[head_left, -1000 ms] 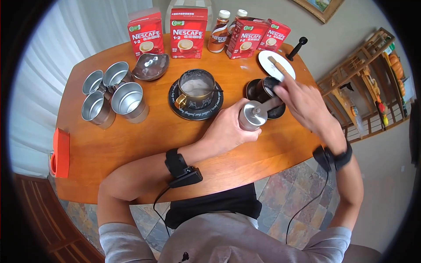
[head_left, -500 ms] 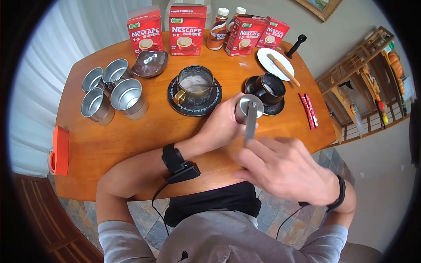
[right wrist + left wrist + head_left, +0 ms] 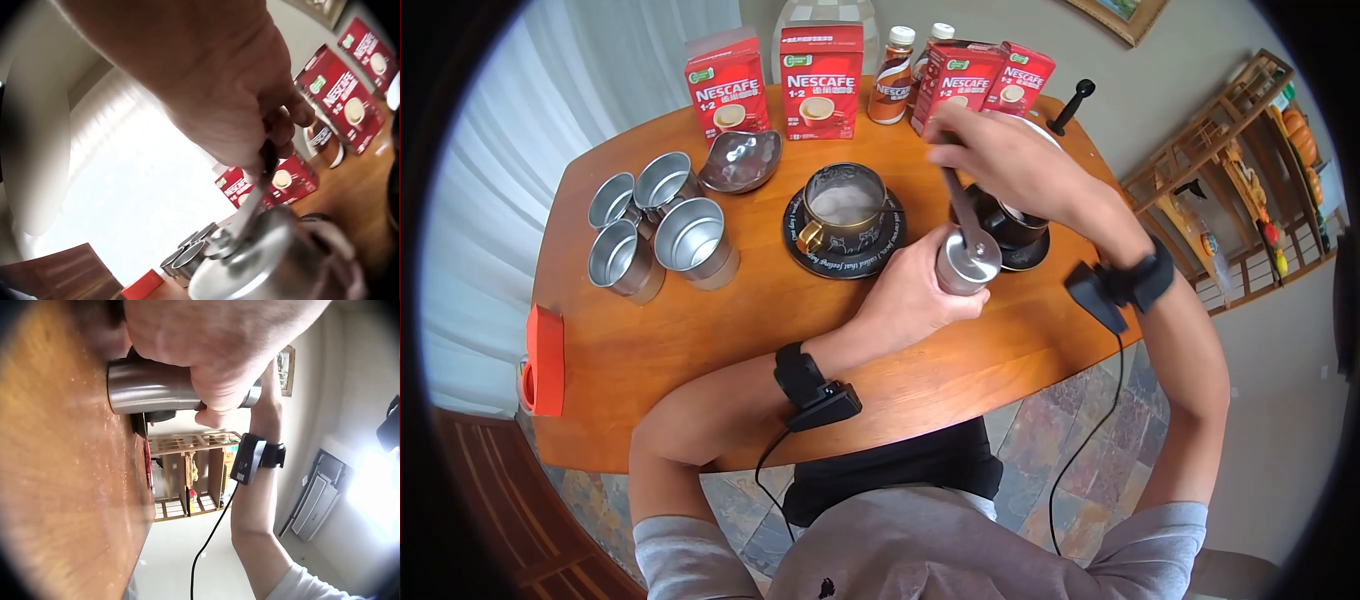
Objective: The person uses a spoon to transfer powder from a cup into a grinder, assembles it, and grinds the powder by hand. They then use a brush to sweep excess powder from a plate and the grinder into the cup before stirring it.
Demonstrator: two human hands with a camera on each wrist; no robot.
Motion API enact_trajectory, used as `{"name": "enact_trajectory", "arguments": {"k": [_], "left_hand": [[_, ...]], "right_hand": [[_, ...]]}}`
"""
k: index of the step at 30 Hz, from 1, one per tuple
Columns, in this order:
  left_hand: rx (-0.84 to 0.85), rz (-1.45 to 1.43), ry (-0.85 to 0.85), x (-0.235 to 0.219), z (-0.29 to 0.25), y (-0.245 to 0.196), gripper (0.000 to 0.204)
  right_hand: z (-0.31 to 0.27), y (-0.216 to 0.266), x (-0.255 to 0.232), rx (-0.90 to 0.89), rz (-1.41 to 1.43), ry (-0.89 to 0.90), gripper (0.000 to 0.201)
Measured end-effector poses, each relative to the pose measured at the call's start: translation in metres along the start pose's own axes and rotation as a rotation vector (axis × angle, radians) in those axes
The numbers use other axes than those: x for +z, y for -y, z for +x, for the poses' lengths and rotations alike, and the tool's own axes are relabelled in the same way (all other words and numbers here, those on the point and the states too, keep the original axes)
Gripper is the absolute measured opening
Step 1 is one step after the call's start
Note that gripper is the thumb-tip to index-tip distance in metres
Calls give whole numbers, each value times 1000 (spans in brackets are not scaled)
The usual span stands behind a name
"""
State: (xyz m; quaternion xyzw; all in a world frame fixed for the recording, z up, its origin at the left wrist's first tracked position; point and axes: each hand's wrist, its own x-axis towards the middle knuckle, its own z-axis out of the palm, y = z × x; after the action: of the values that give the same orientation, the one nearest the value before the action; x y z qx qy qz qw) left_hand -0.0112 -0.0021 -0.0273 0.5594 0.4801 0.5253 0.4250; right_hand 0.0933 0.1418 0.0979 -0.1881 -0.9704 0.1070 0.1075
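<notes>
My left hand (image 3: 910,288) wraps round the steel body of a hand coffee grinder (image 3: 967,272), which stands upright. In the left wrist view, the base of the grinder (image 3: 149,387) is right at the tabletop. With curled fingers, my right hand (image 3: 1020,165) grips the end of the crank (image 3: 962,208), which points toward the far side of the table; the knob is mostly hidden by the fingers. Just behind the grinder a black cup (image 3: 1008,226) sits on a dark saucer, partly covered by the right arm. Left of it stands a black-and-gold cup (image 3: 855,240) with pale contents on a lettered saucer (image 3: 835,268).
Several steel mugs (image 3: 698,245) cluster at the left beside a dark wavy bowl (image 3: 742,165). Red Nescafe boxes (image 3: 822,90) and bottles (image 3: 891,85) line the back edge. An orange object (image 3: 547,360) stands at the left edge, a black-handled tool (image 3: 1072,108) at the back right.
The right hand has swept the crank round, from the right side to the near side and now to the far side. The left hand keeps holding the grinder in about the same place.
</notes>
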Motion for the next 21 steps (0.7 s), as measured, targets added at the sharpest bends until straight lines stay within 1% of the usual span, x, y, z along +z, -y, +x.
{"name": "enact_trajectory", "arguments": {"k": [1, 2, 3, 4, 5, 6, 9, 10, 12, 14, 15, 17, 18, 19, 21], "left_hand": [[0, 19, 12, 0, 0, 0, 44], [13, 33, 6, 0, -1, -1, 45], [23, 47, 5, 1, -2, -4, 45], [34, 61, 9, 2, -3, -5, 45], [14, -58, -8, 3, -3, 0, 47], [12, -44, 0, 3, -2, 0, 48], [-1, -20, 1, 2, -2, -2, 49], [14, -13, -7, 2, -2, -1, 49], [45, 1, -23, 3, -2, 3, 49], [54, -10, -22, 5, -2, 6, 49], [60, -15, -17, 7, -2, 7, 49], [-7, -15, -15, 8, -3, -2, 47], [-40, -13, -17, 7, -3, -4, 45], [-50, -23, 48, 3, -2, 2, 51], [28, -376, 16, 3, -17, -10, 53]], "right_hand": [[-16, -5, -3, 22, -8, -58, 21], [-33, -3, -13, 129, -27, -18, 22], [-49, -9, -19, 66, -94, -45, 21], [-65, -9, -27, 123, -102, -3, 20], [-82, -6, -33, 183, -112, 37, 19], [-97, -3, -37, 224, -84, 72, 18], [-143, 24, -41, 307, -34, 126, 15], [-156, 39, -43, 341, -24, 163, 19], [-175, 67, -36, 280, 3, 168, 25], [-175, 99, -30, 169, 47, 161, 22], [-169, 106, -25, 70, 36, 165, 21], [-154, 114, -14, -125, 12, 171, 21], [-144, 118, -7, -174, 41, 146, 21], [-130, 121, 0, -226, 69, 123, 21], [-101, 124, 16, -310, 95, 57, 22]]}}
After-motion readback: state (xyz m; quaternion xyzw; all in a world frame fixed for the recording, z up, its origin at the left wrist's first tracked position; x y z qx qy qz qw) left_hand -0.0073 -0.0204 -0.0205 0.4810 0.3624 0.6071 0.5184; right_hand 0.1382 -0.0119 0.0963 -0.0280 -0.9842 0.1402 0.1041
